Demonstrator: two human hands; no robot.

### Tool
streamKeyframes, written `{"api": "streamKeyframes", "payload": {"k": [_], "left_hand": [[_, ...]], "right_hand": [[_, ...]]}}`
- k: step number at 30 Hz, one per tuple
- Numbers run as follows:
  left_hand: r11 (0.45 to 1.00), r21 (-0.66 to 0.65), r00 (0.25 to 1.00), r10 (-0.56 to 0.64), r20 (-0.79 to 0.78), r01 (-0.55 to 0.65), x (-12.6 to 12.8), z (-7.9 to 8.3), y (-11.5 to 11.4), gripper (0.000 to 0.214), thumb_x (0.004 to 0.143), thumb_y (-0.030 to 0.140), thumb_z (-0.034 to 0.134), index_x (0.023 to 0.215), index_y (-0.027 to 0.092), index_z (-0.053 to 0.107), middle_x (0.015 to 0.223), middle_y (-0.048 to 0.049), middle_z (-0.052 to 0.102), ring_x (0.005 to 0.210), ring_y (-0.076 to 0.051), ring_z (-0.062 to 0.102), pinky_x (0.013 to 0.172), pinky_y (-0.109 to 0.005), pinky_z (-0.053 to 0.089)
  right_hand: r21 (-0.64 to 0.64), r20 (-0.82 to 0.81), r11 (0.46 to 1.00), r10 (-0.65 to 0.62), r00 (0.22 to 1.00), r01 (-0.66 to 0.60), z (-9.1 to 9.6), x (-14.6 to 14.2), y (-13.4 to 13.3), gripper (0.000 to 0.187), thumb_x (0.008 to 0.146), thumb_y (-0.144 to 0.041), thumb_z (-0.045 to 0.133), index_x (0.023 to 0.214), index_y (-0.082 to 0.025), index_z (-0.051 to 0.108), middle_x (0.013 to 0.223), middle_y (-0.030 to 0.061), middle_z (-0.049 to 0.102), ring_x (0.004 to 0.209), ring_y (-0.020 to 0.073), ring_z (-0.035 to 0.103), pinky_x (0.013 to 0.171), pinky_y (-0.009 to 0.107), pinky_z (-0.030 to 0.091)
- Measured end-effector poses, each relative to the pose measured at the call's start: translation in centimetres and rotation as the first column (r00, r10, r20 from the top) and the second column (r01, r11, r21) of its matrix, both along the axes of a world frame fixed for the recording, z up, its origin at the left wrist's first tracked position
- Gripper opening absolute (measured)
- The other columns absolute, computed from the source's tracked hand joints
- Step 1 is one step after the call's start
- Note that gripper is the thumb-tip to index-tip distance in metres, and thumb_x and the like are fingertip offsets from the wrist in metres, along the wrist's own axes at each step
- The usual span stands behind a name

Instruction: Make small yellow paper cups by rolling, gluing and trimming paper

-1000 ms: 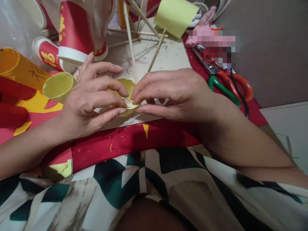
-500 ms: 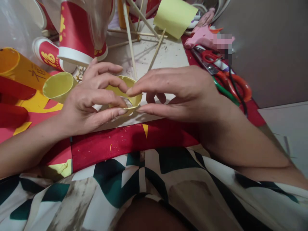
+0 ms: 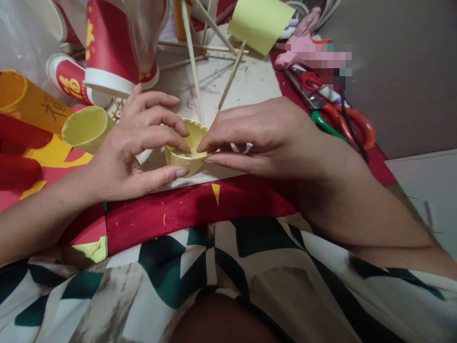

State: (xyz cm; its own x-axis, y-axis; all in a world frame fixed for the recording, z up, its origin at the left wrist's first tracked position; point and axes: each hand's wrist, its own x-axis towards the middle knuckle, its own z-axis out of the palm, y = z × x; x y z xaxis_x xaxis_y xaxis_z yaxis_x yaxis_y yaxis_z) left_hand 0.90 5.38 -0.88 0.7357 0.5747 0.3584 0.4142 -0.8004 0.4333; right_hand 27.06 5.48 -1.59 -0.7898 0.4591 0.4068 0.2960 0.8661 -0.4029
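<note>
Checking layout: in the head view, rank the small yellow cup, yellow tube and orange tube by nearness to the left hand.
1. small yellow cup, held in fingertips of the left hand.
2. yellow tube, just left of its knuckles.
3. orange tube, far left edge.

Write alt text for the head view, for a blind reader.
The left hand and right hand pinch a small yellow paper ring over a cluttered table. Around it sit red paper cups, wooden sticks and scissors.
</note>
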Motion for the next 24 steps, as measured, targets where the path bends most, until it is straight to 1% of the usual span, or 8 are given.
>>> {"api": "streamKeyframes", "payload": {"k": [1, 3, 6, 8, 11, 15, 20, 24], "left_hand": [[0.999, 0.041, 1.0, 0.0, 0.008, 0.0, 0.1, -0.2, -0.1, 0.022, 0.086, 0.051, 0.072, 0.1, 0.035, 0.073, 0.108, -0.0019, 0.073, 0.132, -0.032, 0.054, 0.125, -0.063, 0.025], [0.995, 0.102, 1.0, 0.001, 0.021, -0.003, 0.2, -0.6, -0.5, 0.019, 0.088, 0.049, 0.072, 0.099, 0.035, 0.073, 0.108, -0.0007, 0.074, 0.132, -0.031, 0.055, 0.126, -0.063, 0.02], [0.993, 0.118, 1.0, 0.008, 0.025, -0.011, 0.2, -1.0, -0.7, 0.012, 0.093, 0.046, 0.068, 0.094, 0.035, 0.073, 0.105, 0.0015, 0.075, 0.131, -0.028, 0.055, 0.126, -0.062, 0.02], [0.991, 0.13, 0.999, -0.028, 0.045, 0.022, 0.2, -1.3, -0.6, 0.013, 0.093, 0.045, 0.068, 0.093, 0.033, 0.073, 0.103, 0.0021, 0.075, 0.13, -0.028, 0.056, 0.126, -0.061, 0.021], [0.989, 0.135, 0.994, -0.076, 0.074, 0.065, 0.2, -1.6, -0.4, 0.01, 0.092, 0.039, 0.07, 0.093, 0.029, 0.071, 0.099, 0.0026, 0.074, 0.128, -0.027, 0.057, 0.127, -0.059, 0.02], [0.996, 0.065, 0.993, -0.065, 0.095, 0.059, 0.3, -1.6, -0.4, 0.007, 0.094, 0.035, 0.068, 0.09, 0.029, 0.07, 0.096, 0.0021, 0.074, 0.125, -0.026, 0.058, 0.127, -0.058, 0.019], [0.999, -0.012, 0.993, -0.045, 0.113, 0.046, 0.3, -1.3, -0.5, 0.013, 0.094, 0.041, 0.065, 0.087, 0.033, 0.073, 0.098, 0.0001, 0.074, 0.125, -0.029, 0.057, 0.126, -0.061, 0.02], [0.996, -0.082, 0.991, -0.008, 0.133, 0.019, 0.4, -1.5, -0.4, 0.014, 0.092, 0.045, 0.067, 0.09, 0.033, 0.074, 0.105, -0.0019, 0.073, 0.129, -0.031, 0.054, 0.125, -0.064, 0.019]], "right_hand": [[0.007, -0.004, 1.0, -0.002, 1.0, 0.002, -0.2, -0.1, 0.0, 0.017, 0.102, -0.024, 0.057, 0.108, -0.016, 0.07, 0.101, 0.0019, 0.075, 0.091, 0.01, 0.07, 0.078, 0.021, 0.053], [0.032, -0.017, 0.999, -0.01, 1.0, 0.011, -0.5, -0.2, 0.0, 0.016, 0.102, -0.027, 0.056, 0.106, -0.02, 0.07, 0.1, -0.0004, 0.075, 0.09, 0.0096, 0.071, 0.078, 0.021, 0.054], [0.055, -0.029, 0.998, -0.021, 0.999, 0.023, -0.9, -0.4, 0.0, 0.017, 0.102, -0.03, 0.056, 0.103, -0.021, 0.07, 0.096, -0.0012, 0.074, 0.087, 0.0097, 0.071, 0.077, 0.021, 0.056], [0.062, -0.041, 0.998, -0.021, 0.999, 0.023, -1.1, -0.5, 0.0, 0.017, 0.102, -0.03, 0.056, 0.099, -0.021, 0.07, 0.092, -0.0015, 0.073, 0.084, 0.0098, 0.071, 0.075, 0.021, 0.056], [0.08, -0.049, 0.997, -0.006, 0.999, 0.01, -1.2, -0.7, -0.1, 0.021, 0.103, -0.03, 0.053, 0.094, -0.023, 0.071, 0.09, -0.0019, 0.072, 0.085, 0.0101, 0.071, 0.074, 0.022, 0.056], [0.057, -0.043, 0.998, -0.008, 0.999, 0.011, -1.3, -0.9, -0.2, 0.024, 0.103, -0.031, 0.051, 0.094, -0.025, 0.072, 0.092, -0.0024, 0.073, 0.086, 0.0108, 0.072, 0.074, 0.024, 0.056], [0.028, -0.098, 0.999, -0.017, 0.995, 0.02, -1.1, -0.9, -0.1, 0.018, 0.101, -0.034, 0.058, 0.095, -0.025, 0.073, 0.093, -0.0028, 0.074, 0.087, 0.0118, 0.073, 0.075, 0.025, 0.058], [0.046, -0.064, 0.998, -0.045, 0.997, 0.048, -1.3, -1.1, -0.1, 0.021, 0.101, -0.034, 0.057, 0.093, -0.025, 0.073, 0.091, -0.002, 0.075, 0.086, 0.0132, 0.074, 0.074, 0.026, 0.059]]}}
